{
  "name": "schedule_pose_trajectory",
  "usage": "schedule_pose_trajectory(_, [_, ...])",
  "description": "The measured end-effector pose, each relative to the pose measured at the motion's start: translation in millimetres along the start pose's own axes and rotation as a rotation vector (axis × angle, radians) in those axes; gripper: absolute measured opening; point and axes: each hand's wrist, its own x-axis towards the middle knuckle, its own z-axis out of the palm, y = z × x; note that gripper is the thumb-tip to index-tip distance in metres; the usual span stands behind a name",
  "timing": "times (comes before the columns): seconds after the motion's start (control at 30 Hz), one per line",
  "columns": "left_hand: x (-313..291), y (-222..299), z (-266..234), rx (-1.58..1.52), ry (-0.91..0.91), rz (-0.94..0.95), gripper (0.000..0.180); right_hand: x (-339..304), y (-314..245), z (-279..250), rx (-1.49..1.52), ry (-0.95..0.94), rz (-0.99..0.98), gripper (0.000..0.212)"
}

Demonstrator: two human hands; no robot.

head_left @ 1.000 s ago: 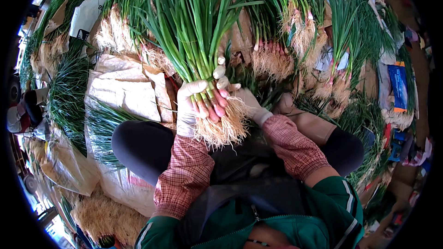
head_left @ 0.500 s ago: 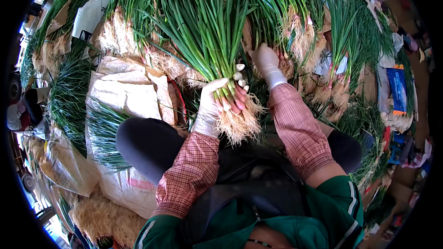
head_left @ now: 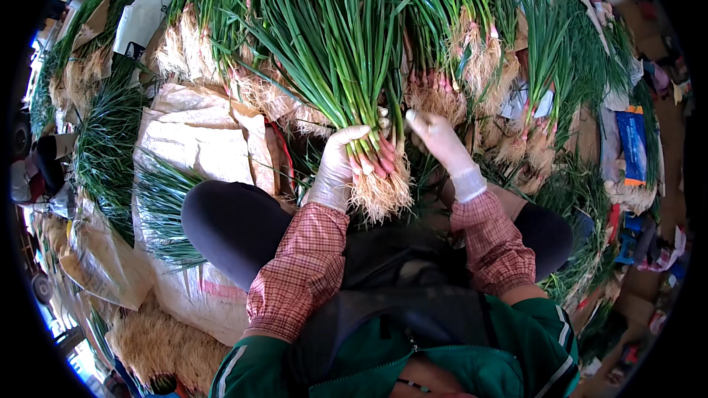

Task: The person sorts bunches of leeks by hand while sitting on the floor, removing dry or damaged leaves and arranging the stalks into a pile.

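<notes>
My left hand [head_left: 335, 166], in a whitish glove, is closed around a bunch of spring onions [head_left: 361, 150]. The long green leaves point away from me, and pinkish bulbs and pale, stringy roots hang below the grip. White fingertips show on the bunch's right side. Close by on the right is my gloved right hand [head_left: 438, 140], its fingers curled together beside a green stalk [head_left: 398, 121] at the bunch's edge. Whether those fingers grip anything is hidden. Beyond it lie more spring onions [head_left: 442, 82] with pink bulbs.
Heaps of rooted spring onions [head_left: 479, 48] lie across the far side and right. A pale woven sack [head_left: 195, 140] is spread at left, with loose green leaves [head_left: 166, 210] on it. A blue packet [head_left: 632, 144] lies far right. My bent knees [head_left: 228, 225] flank the work.
My right hand has drawn back toward me from the far spring onions to the bunch's right side. A stalk now stands at that edge. My left hand keeps its hold.
</notes>
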Motion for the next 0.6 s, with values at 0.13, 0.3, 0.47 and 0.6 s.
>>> schedule_pose_trajectory(0.13, [1, 0, 12, -0.004, 0.023, -0.025, 0.055, 35, -11, 26, 0.16, 0.242, -0.208, 0.038])
schedule_pose_trajectory(0.3, [7, -8, 11, -0.004, 0.082, 0.057, 0.051, 22, -16, 52, 1.217, -0.023, 0.099, 0.028])
schedule_pose_trajectory(0.47, [4, 1, -7, -0.044, -0.065, -0.014, 0.049, 29, -9, 65, 1.281, 0.175, 0.092, 0.03])
schedule_pose_trajectory(0.6, [2, -1, -10, -0.27, -0.229, 0.062, 0.049, 43, 49, 23, 0.141, 0.421, -0.159, 0.03])
